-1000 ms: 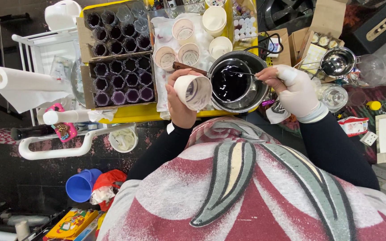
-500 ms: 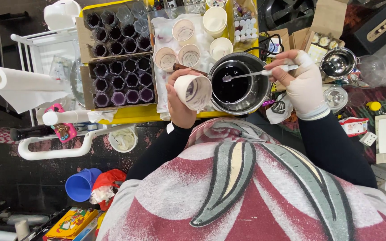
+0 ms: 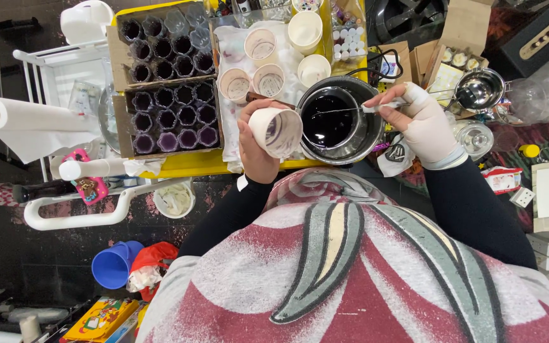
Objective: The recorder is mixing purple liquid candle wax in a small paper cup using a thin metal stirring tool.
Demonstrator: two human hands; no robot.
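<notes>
My left hand (image 3: 255,152) grips a white paper cup (image 3: 276,131), tilted on its side with a dark stain inside, right beside a metal pot (image 3: 370,130) of dark liquid. My right hand (image 3: 417,121), in a white glove, pinches the handle of a thin metal spoon (image 3: 344,109) that reaches across the pot just above the liquid. Several more white cups (image 3: 269,79) stand on a stained white cloth (image 3: 230,121) beyond the pot.
Two cardboard trays (image 3: 122,127) of purple-filled glass jars sit to the left on a yellow table (image 3: 179,166). A paper towel roll (image 3: 30,124), a white cart (image 3: 65,209), a steel strainer bowl (image 3: 478,89), small cardboard boxes (image 3: 459,32) and a blue bucket (image 3: 114,263) surround it.
My right hand has lifted from the pot's rim and moved right, drawing the spoon across the liquid. The cup in my left hand stays tilted beside the pot.
</notes>
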